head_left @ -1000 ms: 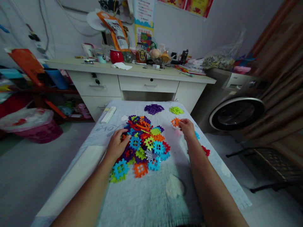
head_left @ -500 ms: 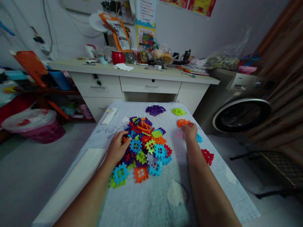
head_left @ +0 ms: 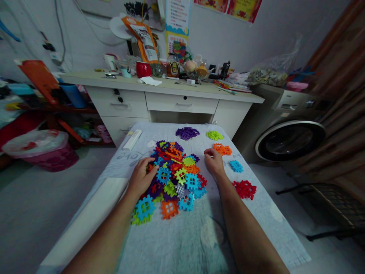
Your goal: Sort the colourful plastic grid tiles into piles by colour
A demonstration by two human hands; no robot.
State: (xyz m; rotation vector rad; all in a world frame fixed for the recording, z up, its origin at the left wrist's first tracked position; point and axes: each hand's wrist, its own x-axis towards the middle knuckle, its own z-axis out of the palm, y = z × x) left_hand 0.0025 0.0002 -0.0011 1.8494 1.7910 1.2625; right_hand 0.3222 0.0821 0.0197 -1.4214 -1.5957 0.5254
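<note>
My left hand (head_left: 144, 176) rests on the left side of a mixed heap of plastic building pieces (head_left: 173, 167), thumb and fingers apart, holding nothing that I can see. The pieces are flat notched squares, some with window cut-outs, in purple, blue, green, orange and red. My right hand (head_left: 214, 163) is over the cloth between that heap and the orange pieces (head_left: 222, 149), fingers loosely bent, with nothing visible in them. Single-colour groups lie around it: purple pieces (head_left: 187, 133), green pieces (head_left: 215, 135), blue pieces (head_left: 236, 166) and red pieces (head_left: 244, 189).
A pale cloth (head_left: 182, 243) covers the table. At its left lie a white strip-shaped object (head_left: 132, 140) and a long white panel (head_left: 94, 213). Beyond stand a cluttered white desk (head_left: 116, 106) and a washing machine (head_left: 288, 125); a lined pink bin (head_left: 42, 152) is on the floor.
My right hand has left the orange pieces and moved left and slightly nearer, toward the mixed heap. The blue and red groups are more exposed. My left hand stays in place.
</note>
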